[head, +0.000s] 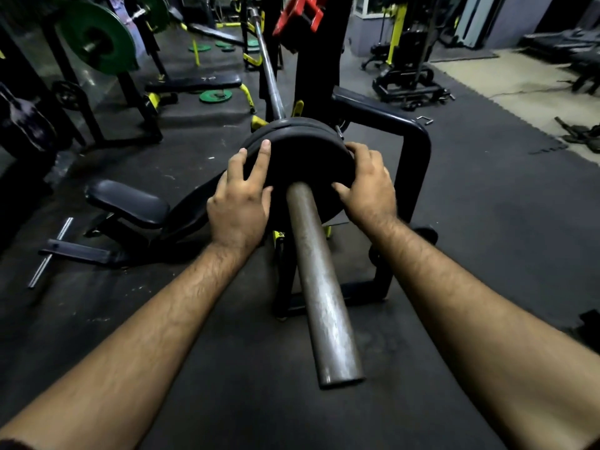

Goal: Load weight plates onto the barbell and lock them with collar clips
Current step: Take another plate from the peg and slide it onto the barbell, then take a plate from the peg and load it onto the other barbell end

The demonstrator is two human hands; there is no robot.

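Note:
The barbell's thick grey sleeve (pixel 324 287) points toward me, its bare end near the bottom of the view. A black weight plate (pixel 302 157) sits on the sleeve, against at least one more black plate behind it. My left hand (pixel 242 196) grips the plate's left rim, fingers spread over its face. My right hand (pixel 367 183) holds the right rim, thumb near the sleeve. The thin bar shaft (pixel 268 66) runs away from me through the rack. I see no collar clip on the sleeve.
A black bench pad (pixel 126 203) lies low on the left. The rack's black tube frame (pixel 412 147) curves around on the right. Green plates (pixel 216 95) lie on the floor farther back, and a loaded green plate (pixel 97 37) hangs at top left. Dark rubber floor surrounds me.

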